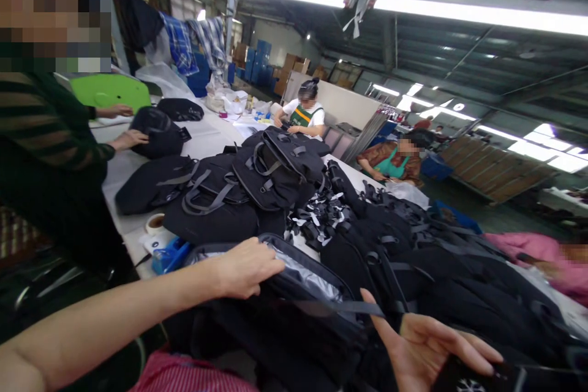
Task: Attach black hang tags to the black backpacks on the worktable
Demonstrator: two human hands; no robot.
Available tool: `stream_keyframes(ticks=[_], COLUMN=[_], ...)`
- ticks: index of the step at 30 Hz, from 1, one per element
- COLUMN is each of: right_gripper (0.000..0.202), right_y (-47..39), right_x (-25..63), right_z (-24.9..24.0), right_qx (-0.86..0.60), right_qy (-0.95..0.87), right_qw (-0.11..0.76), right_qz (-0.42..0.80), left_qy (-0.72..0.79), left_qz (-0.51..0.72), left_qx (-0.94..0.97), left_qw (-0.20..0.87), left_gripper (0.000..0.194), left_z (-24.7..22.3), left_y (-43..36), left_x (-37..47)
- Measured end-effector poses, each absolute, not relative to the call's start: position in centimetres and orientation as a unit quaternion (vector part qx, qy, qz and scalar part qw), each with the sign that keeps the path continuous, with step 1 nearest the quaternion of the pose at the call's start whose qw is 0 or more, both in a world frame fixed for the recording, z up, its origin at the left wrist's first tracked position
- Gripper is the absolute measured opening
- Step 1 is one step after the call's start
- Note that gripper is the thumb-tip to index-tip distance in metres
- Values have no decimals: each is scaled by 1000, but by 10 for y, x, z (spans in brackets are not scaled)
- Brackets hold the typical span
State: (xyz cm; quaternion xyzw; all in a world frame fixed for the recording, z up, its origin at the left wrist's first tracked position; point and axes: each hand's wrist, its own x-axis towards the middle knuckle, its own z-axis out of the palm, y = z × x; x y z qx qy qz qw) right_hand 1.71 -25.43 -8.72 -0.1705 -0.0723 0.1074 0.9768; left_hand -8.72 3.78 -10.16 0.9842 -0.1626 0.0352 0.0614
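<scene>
My left hand (245, 268) fingers clamped on rim of open black fabric backpack (294, 294), near bench (126, 165) edge. Right hand (425, 343) splayed, dark card on palm. Mid-inspection, I judge; next needs firmer rim hold.

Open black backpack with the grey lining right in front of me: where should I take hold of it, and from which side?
Grip the open black backpack with grey lining by its raised zippered rim, coming from the near left, where the left hand already rests. That edge stands up, while the far side abuts the pile of black backpacks. The right hand holds a dark object.
</scene>
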Motion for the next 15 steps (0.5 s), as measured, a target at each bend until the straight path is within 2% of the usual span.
stream_keyframes(ticks=[2, 4, 7, 11, 12, 15], right_gripper=[22, 15, 11, 39, 37, 14], right_y=[-244, -241, -251, -262, -261, -249], right_x=[13, 9, 6, 4, 3, 2], right_z=[-91, -93, -91, -89, -89, -96], right_qx=[-138, -98, -33, -27, -52, -170], right_qy=[-86, -98, -148, -228, -230, -219], right_qw=[981, 982, 970, 937, 933, 933], right_qz=[104, 126, 188, 263, 272, 229], left_qy=[-166, -162, -148, -219, -237, -221], left_qz=[66, 84, 144, 238, 235, 200], left_qx=[983, 982, 977, 944, 938, 940], left_qw=[47, 49, 48, 71, 97, 167], left_gripper=[63, 66, 56, 39, 32, 8], left_z=[-106, -111, -115, -117, -120, -141], left_y=[22, 10, 2, -7, -11, -24], left_x=[-91, -93, -97, -103, -103, -100])
